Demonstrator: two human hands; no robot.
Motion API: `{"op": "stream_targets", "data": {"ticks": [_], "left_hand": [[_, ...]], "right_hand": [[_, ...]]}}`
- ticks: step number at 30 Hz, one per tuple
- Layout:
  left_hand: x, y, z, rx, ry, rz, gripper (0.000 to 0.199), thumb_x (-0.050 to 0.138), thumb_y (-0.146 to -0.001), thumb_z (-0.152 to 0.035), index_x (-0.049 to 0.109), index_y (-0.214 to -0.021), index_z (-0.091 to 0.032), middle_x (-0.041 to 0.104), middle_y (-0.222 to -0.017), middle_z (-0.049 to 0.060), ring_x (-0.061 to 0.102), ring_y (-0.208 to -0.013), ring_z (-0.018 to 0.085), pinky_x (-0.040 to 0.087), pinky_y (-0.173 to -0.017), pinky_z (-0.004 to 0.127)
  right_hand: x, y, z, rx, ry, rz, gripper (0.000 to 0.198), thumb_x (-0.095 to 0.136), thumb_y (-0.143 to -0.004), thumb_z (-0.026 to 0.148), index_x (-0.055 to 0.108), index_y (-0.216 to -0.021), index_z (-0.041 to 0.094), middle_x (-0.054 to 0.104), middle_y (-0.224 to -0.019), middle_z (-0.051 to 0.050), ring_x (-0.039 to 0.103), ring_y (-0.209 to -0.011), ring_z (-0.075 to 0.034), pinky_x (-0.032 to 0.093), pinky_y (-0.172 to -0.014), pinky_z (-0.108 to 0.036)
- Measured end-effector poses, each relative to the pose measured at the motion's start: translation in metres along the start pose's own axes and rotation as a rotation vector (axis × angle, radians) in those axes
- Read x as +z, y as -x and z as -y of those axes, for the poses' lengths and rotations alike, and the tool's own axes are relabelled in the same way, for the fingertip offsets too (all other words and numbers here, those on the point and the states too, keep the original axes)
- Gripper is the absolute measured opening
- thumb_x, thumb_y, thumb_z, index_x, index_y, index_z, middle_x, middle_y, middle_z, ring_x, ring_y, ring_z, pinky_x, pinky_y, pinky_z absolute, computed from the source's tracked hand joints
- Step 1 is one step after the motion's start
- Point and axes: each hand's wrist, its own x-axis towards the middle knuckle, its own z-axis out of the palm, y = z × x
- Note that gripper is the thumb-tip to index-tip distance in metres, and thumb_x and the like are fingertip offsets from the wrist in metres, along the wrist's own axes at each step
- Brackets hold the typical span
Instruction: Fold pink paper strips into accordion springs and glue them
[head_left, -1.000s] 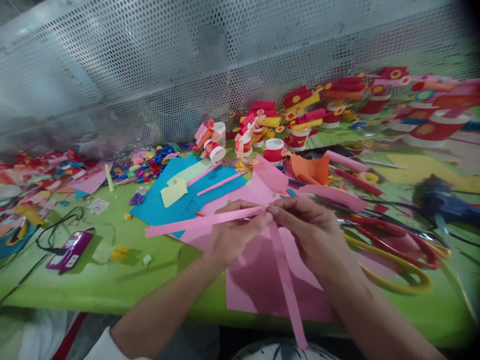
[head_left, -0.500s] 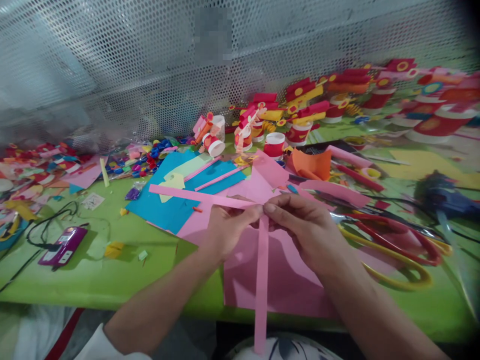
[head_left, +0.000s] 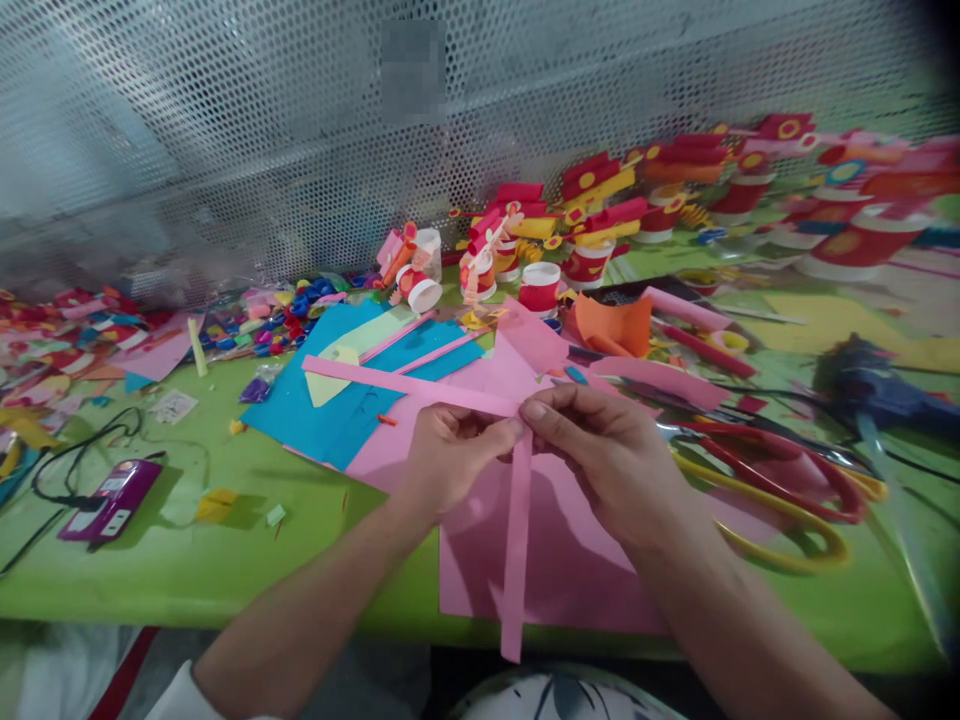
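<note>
Two lengths of pink paper strip (head_left: 516,560) meet at a corner between my fingertips; one length hangs down toward me, the other reaches out to the left. My left hand (head_left: 454,450) pinches the strip just left of the corner, thumb on top. At the corner itself my right hand (head_left: 589,440) pinches the paper between thumb and forefinger. Whether the lengths are one folded strip or two joined ones is hidden by the fingers. Beneath the hands lies a pink paper sheet (head_left: 480,570), with a blue paper sheet (head_left: 300,420) at its upper left.
Red-handled scissors (head_left: 847,495) and yellow-handled scissors (head_left: 832,560) lie to the right, near a glue gun (head_left: 885,380). A purple power adapter (head_left: 112,500) with cables sits at left. Several paper-covered cup models (head_left: 585,262) stand along the perforated metal wall (head_left: 285,150).
The hanging length of the pink strip has risen a little and swung slightly left at its lower end. Both hands keep their pinch at the corner. The view has shifted slightly.
</note>
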Motion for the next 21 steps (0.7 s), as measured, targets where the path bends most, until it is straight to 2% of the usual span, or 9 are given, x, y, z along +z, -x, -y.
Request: {"op": "stream_targets", "data": {"ticks": [6, 11, 13, 17, 21], "left_hand": [[-0.0008, -0.0011, -0.0019, 0.005, 0.034, -0.014, 0.008, 0.078, -0.079, -0.027, 0.078, -0.079, -0.018, 0.071, -0.070, 0.001, 0.064, -0.066, 0.013, 0.053, -0.064, 0.026], [-0.0015, -0.0009, -0.0005, -0.074, 0.119, 0.034, 0.021, 0.079, -0.080, -0.033, 0.080, -0.094, -0.018, 0.078, -0.085, 0.006, 0.070, -0.075, 0.019, 0.057, -0.072, 0.033], [-0.0023, -0.0013, 0.0008, -0.092, 0.086, 0.048, 0.023, 0.082, -0.078, -0.036, 0.080, -0.090, -0.017, 0.077, -0.084, 0.006, 0.070, -0.075, 0.018, 0.057, -0.071, 0.032], [-0.0040, -0.0025, 0.0025, -0.083, -0.034, -0.016, 0.026, 0.088, -0.071, -0.038, 0.077, -0.076, -0.015, 0.073, -0.069, 0.003, 0.063, -0.062, 0.012, 0.052, -0.061, 0.025], [-0.0042, -0.0025, 0.0019, -0.072, 0.003, 0.006, 0.020, 0.086, -0.074, -0.035, 0.078, -0.077, -0.016, 0.074, -0.072, 0.003, 0.065, -0.066, 0.013, 0.054, -0.064, 0.025]], "right_hand": [[0.0039, 0.0011, 0.0062, 0.042, -0.043, 0.028, 0.022, 0.077, -0.085, 0.044, 0.074, -0.084, 0.022, 0.065, -0.081, 0.000, 0.060, -0.073, -0.012, 0.052, -0.068, -0.025], [0.0030, 0.0000, 0.0053, 0.043, 0.033, 0.008, 0.023, 0.078, -0.083, 0.045, 0.076, -0.083, 0.022, 0.068, -0.080, -0.001, 0.060, -0.072, -0.013, 0.052, -0.066, -0.026], [0.0018, -0.0002, 0.0033, 0.024, 0.044, -0.011, 0.023, 0.077, -0.084, 0.047, 0.076, -0.082, 0.024, 0.069, -0.081, -0.001, 0.061, -0.074, -0.014, 0.053, -0.068, -0.026], [0.0010, 0.0003, 0.0027, -0.016, 0.032, -0.045, 0.018, 0.079, -0.083, 0.044, 0.076, -0.079, 0.027, 0.067, -0.079, 0.001, 0.060, -0.073, -0.013, 0.053, -0.068, -0.026], [0.0018, 0.0003, 0.0059, 0.000, 0.024, -0.036, 0.017, 0.080, -0.082, 0.042, 0.075, -0.077, 0.026, 0.066, -0.076, 0.000, 0.059, -0.070, -0.013, 0.053, -0.067, -0.026]]}}
